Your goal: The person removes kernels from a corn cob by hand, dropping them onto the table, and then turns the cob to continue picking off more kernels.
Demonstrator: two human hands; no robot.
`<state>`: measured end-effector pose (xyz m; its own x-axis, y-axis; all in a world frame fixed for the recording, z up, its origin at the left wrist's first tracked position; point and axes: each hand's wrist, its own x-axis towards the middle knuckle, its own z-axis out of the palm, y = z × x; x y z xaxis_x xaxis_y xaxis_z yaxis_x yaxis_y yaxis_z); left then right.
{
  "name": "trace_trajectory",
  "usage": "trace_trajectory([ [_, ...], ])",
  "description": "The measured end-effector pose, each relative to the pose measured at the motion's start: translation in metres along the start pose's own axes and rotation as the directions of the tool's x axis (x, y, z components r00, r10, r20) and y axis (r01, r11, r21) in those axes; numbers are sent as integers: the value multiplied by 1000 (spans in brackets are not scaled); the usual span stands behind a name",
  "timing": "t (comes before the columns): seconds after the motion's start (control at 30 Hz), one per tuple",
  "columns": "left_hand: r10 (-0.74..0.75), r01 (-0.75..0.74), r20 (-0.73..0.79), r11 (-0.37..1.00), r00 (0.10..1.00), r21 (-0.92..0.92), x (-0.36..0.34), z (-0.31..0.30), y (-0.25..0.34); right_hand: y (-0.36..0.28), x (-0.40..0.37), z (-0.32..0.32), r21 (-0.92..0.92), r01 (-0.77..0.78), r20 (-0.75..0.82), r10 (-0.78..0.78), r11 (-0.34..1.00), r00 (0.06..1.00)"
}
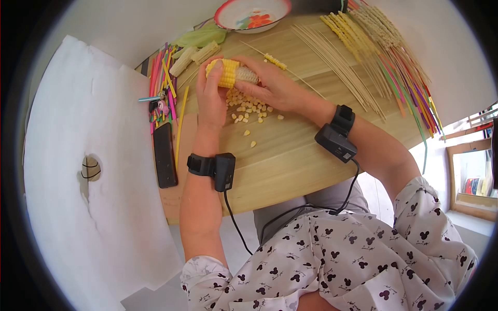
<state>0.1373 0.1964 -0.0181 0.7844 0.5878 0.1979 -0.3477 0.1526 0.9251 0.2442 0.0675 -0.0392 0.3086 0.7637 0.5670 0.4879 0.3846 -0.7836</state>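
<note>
An ear of corn (pixel 228 73) is held between my two hands above the table. Yellow kernels cover its left part, while the right part is a bare pale cob. My left hand (pixel 211 90) grips the kernel-covered end, thumb lying on top. My right hand (pixel 272 85) is closed round the stripped end. Loose corn kernels (pixel 249 107) lie in a pile on the wood just below the ear, a few scattered nearer to me. Two bare cobs (pixel 182 62) rest beyond my left hand, beside a green husk (pixel 202 37).
An enamel bowl (pixel 252 15) with a red rim stands at the back. A skewer with kernels (pixel 275 61) lies behind my right hand. Bare skewers (pixel 340 67) and coloured stems (pixel 399 72) spread rightward. A black phone (pixel 165 155) and coloured strips (pixel 158 78) lie left.
</note>
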Motion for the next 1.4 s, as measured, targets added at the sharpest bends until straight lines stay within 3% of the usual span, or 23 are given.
trace_trajectory([
  [0.07, -3, 5, -33, 997, 999, 76, -2, 2, 0, 0, 0, -1, -5, 49, -28, -49, 999, 998],
  [0.1, -4, 14, -65, 988, 998, 152, -2, 2, 0, -1, 0, -2, 20, 0, -12, 1, 1000, 1000],
  [0.17, 5, 5, -59, 986, 998, 169, -1, -1, -3, -2, 1, -2, 45, -51, 4, 51, 998, 999],
  [0.27, 17, -6, -60, 983, 998, 185, -1, -3, -6, -2, 0, -1, -2, 7, -23, -7, 1000, 1000],
  [0.37, 32, -18, -73, 983, 997, 185, -1, -1, -8, 1, -1, -1, 83, -109, -11, 110, 991, 994],
  [0.43, 43, -26, -82, 980, 996, 197, -2, 0, -11, 4, 0, -1, -73, -115, -19, 114, 991, 993],
  [0.57, 97, -67, -109, 966, 989, 249, -1, -1, -11, -1, 1, 0, -7, -205, -7, 205, 979, 979],
  [0.63, 90, -74, -70, 976, 993, 205, -3, 1, -9, -1, 0, -2, -101, -141, -68, 135, 985, 989],
  [0.77, 75, -53, -81, 968, 994, 246, -2, 8, -9, -2, -1, -4, -68, -120, -70, 116, 990, 991],
  [0.83, 109, -105, -3, 963, 994, 249, -4, 2, -11, -6, 1, -5, -67, -154, 16, 155, 986, 988],
  [0.97, 78, -73, -22, 985, 997, 153, 0, 0, -10, -7, 0, -7, -196, -89, 26, 96, 977, 995],
  [1.07, -1, 4, -18, 988, 1000, 154, -2, -4, -7, -13, -1, -4, -56, -108, 28, 109, 993, 994],
  [1.17, -7, 13, -54, 993, 999, 120, -4, 4, -3, -8, 0, -8, -112, -133, 49, 139, 985, 989],
  [1.3, 13, -9, -41, 995, 999, 98, -5, 8, -6, -8, -1, -10, 27, -231, 31, 230, 973, 973],
  [1.4, 6, 2, -61, 991, 998, 131, -3, 6, -9, -2, 0, -9, -21, -209, 3, 209, 978, 978],
])
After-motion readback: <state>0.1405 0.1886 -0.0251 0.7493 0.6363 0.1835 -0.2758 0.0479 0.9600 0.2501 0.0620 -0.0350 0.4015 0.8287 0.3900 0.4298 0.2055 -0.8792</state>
